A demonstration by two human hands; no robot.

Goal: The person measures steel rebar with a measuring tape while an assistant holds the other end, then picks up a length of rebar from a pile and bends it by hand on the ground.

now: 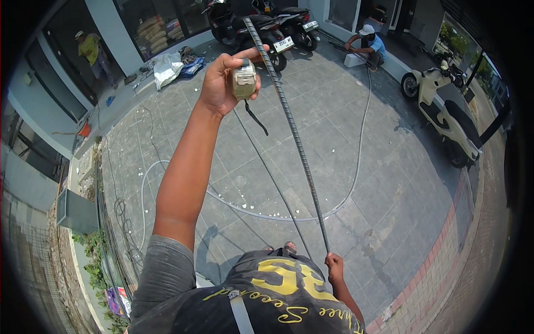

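A ribbed steel rebar [293, 125] slants across the middle of the view, from beside my raised left hand down to my lowered right hand. My left hand [216, 83] is closed round a pale, worn tape measure [243, 82] with a dark wrist strap hanging from it. The left forefinger stretches out to the rebar near its upper end. Low at my right side, my right hand [335, 268] has its fingers wrapped round the rebar's lower end. Behind the bar runs a thinner dark line [272, 178]; whether it is a rod or a shadow I cannot tell.
A grey hose [245, 210] curves over the tiled floor [384, 183], among small white chips. Parked motorbikes [245, 30] stand at the back, a cream scooter [439, 106] at the right. One person [374, 47] crouches far right; another [92, 53] stands far left. Cables [125, 222] lie at left.
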